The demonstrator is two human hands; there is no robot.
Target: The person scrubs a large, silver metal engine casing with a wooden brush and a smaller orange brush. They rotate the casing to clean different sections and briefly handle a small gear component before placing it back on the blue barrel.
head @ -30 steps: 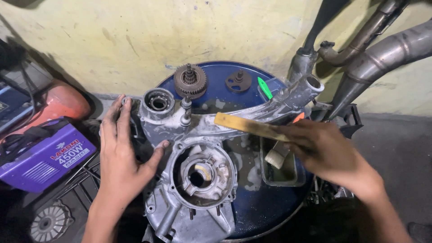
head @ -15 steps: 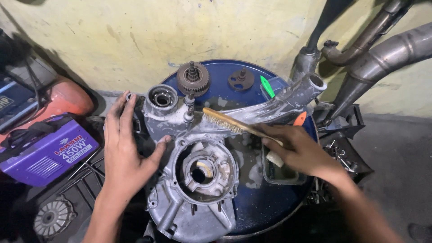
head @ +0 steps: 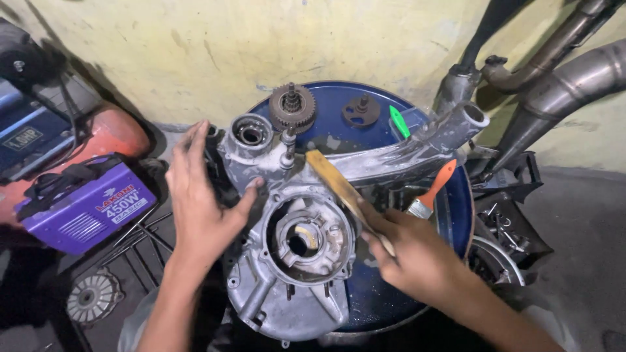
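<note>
The engine case (head: 293,261) lies on the blue drum (head: 404,287), soapy and grey. The left hand (head: 199,202) rests spread flat against the case's nine o'clock edge, fingers open, gripping nothing. The right hand (head: 414,257), at four o'clock from the case, is closed around a wooden-handled brush (head: 339,186) (its head near the case's twelve o'clock rim). A gear (head: 293,106) stands at twelve o'clock, and an orange-handled paintbrush (head: 433,192) lies at two o'clock.

Blue drum (head: 450,215) under engine casing (head: 293,287), gears (head: 292,107).
</note>
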